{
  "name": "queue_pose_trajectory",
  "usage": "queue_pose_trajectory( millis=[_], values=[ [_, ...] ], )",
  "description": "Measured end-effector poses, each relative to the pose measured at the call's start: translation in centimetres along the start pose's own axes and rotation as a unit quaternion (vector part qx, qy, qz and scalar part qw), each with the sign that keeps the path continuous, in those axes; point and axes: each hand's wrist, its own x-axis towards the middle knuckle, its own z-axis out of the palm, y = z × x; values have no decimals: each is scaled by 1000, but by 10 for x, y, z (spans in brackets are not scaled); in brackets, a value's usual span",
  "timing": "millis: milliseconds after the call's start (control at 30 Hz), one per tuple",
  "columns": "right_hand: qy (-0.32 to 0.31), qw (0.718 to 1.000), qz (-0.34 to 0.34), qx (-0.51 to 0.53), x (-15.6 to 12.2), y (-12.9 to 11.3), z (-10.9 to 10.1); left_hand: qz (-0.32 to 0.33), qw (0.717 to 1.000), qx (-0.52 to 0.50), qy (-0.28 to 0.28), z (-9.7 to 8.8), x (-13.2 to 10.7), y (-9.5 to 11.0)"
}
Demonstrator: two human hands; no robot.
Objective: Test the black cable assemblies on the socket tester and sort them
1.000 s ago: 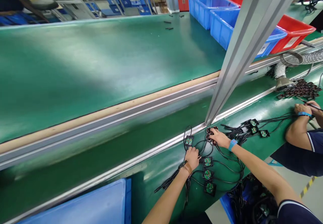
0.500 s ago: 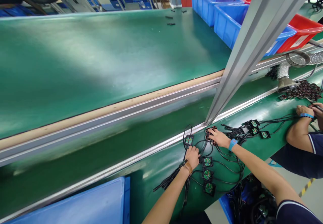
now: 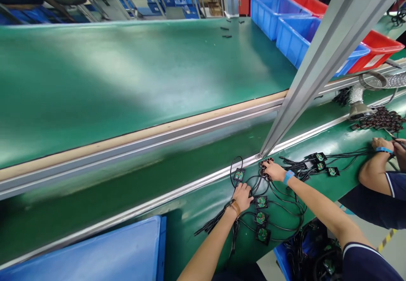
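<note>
My left hand [image 3: 243, 196] rests knuckles-up on the green bench [image 3: 203, 205], fingers curled over black cables beside a small black fan with a green centre [image 3: 238, 174]. My right hand [image 3: 273, 171], with a blue wristband, presses on another fan part [image 3: 264, 165] near the metal rail; its fingers are curled over it. Three more fans [image 3: 261, 217] lie in a column just below and between my hands, joined by looping black cables [image 3: 285, 205].
A slanted aluminium post [image 3: 317, 57] rises just behind my right hand. A co-worker's arms [image 3: 377, 162] work at the right beside a pile of dark parts [image 3: 380, 119]. Blue bins [image 3: 285, 19] and a red bin [image 3: 374, 48] stand behind. A blue bin [image 3: 95, 255] sits bottom left.
Both hands stay on the fans and cables; only the camera view has shifted slightly. The co-worker's hands have drifted a little right.
</note>
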Motion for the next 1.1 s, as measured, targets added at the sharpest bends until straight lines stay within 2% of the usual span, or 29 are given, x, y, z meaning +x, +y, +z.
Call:
queue_pose_trajectory(
  millis=[133, 267, 367, 533, 700, 800, 933, 1000, 1100],
  values=[
    [14, 1000, 16, -5, -21, -10, -28, 18, 998, -64, 14, -5, -9, -11],
    [45, 999, 11, -24, -57, -32, -76, 31, 980, -193, 44, -8, -19, -23],
    [67, 998, 7, -19, -84, -53, -114, 59, 974, -214, 43, -16, -22, -26],
    [103, 994, 2, -23, -119, -80, -158, 95, 977, -178, 67, -45, -28, -11],
    [147, 988, -31, -29, -155, -108, -199, 140, 970, -165, 112, -86, -50, 13],
    [167, 983, -41, -65, -183, -144, -248, 172, 956, -187, 144, -114, -70, 17],
    [201, 966, -68, -145, -218, -217, -329, 216, 919, -288, 163, -143, -101, 4],
    [220, 956, -79, -179, -230, -252, -364, 223, 890, -359, 170, -148, -114, -8],
    [227, 943, -87, -225, -242, -295, -406, 187, 859, -437, 193, -142, -122, -31]
  ],
)
